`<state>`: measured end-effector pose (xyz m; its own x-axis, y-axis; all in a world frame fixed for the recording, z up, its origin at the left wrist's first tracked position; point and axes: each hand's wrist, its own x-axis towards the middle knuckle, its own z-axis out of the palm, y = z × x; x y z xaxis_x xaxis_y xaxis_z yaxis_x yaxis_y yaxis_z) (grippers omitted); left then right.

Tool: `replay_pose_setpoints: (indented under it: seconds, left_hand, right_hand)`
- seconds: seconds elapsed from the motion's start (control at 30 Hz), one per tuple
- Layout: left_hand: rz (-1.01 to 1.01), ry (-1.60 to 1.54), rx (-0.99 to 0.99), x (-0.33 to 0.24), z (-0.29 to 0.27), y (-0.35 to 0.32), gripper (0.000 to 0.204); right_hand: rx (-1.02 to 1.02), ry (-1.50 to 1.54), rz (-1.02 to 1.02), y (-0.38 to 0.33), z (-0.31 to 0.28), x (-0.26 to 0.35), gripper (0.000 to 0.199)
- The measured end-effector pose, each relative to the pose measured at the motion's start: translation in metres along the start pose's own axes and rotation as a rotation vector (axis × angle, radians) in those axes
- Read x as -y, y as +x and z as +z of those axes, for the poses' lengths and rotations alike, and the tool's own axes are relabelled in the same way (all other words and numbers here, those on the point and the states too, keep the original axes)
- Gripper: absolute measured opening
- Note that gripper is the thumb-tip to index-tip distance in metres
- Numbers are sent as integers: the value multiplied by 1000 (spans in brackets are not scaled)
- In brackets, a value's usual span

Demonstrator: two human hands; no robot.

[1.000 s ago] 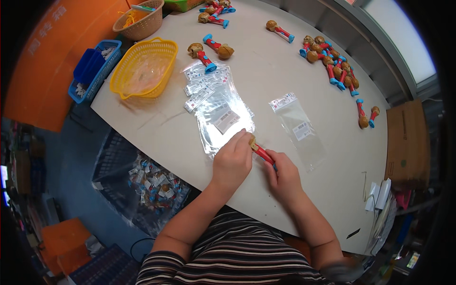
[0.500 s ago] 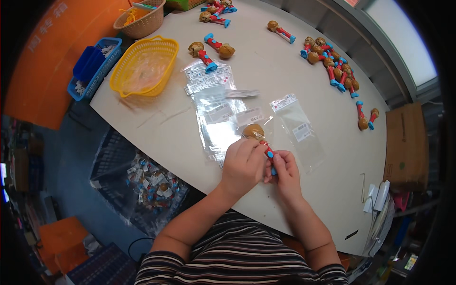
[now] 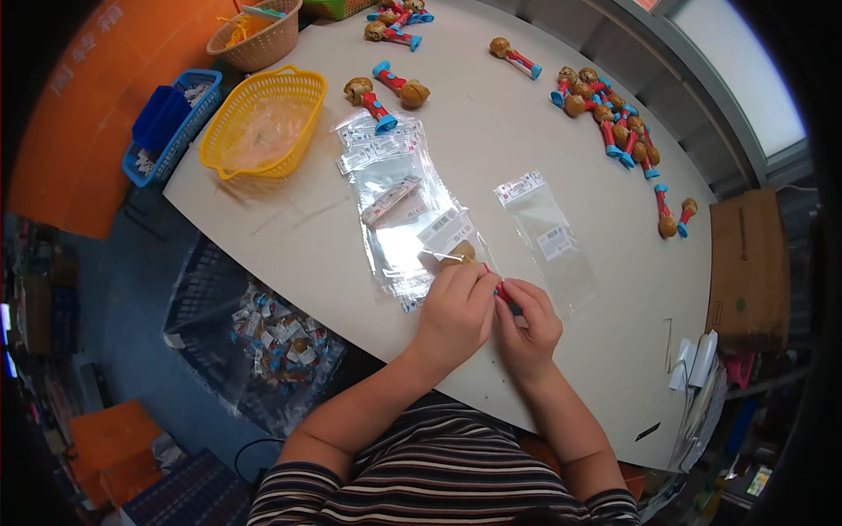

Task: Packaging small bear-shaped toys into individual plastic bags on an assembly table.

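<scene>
Near the front of the table, a toy with a brown round head (image 3: 460, 253) and a red and blue handle is partly inside a clear plastic bag (image 3: 449, 230) with a white label. My left hand (image 3: 454, 309) is closed around the bag and the toy just below its head. Closed fingers of my right hand (image 3: 529, 326) pinch the handle's lower end, mostly hiding it. Under the bagged toy lies a stack of flat clear bags (image 3: 377, 188) with printed tops. A single flat bag (image 3: 553, 250) rests on the table to the right of my hands.
Several similar toys (image 3: 627, 136) lie at the far right, others (image 3: 373, 101) beyond the bag stack. A yellow basket (image 3: 303, 88) and a blue basket (image 3: 206, 101) stand at the left. Below the table edge is a dark crate (image 3: 197, 294) of bagged toys. A cardboard box (image 3: 745, 272) stands right.
The toy's head has gone deeper under the bag and my hands. My right hand has shifted up the handle, fingers curled closer to my left. The bag's printed top has swung leftward.
</scene>
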<state>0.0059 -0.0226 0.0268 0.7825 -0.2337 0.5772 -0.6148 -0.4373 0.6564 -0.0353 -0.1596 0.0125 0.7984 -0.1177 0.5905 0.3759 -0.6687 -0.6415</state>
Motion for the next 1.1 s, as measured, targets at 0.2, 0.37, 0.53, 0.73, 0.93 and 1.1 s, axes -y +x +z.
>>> replay_pose_setpoints:
  seconds: [0.2,0.37,0.53,0.73,0.93,1.1]
  left_hand:
    - [-81,78,-83,12,-5,-3,21]
    - [-32,16,-56,3,3,-6,20]
    - [15,6,-95,4,6,2,20]
    - [34,40,-79,4,1,14,20]
    - [3,17,59,13,-12,2,20]
    - [-26,42,66,7,-26,-18,22]
  right_hand:
    - [-22,436,856,5,-11,17,24]
    - [-103,724,1176,7,-5,7,28]
    - [-50,687,1007,-3,3,15,27]
    - [139,-70,-262,-4,-2,-1,34]
    - [323,156,114,0,-15,22,36]
    - [436,113,106,-8,-23,15,39]
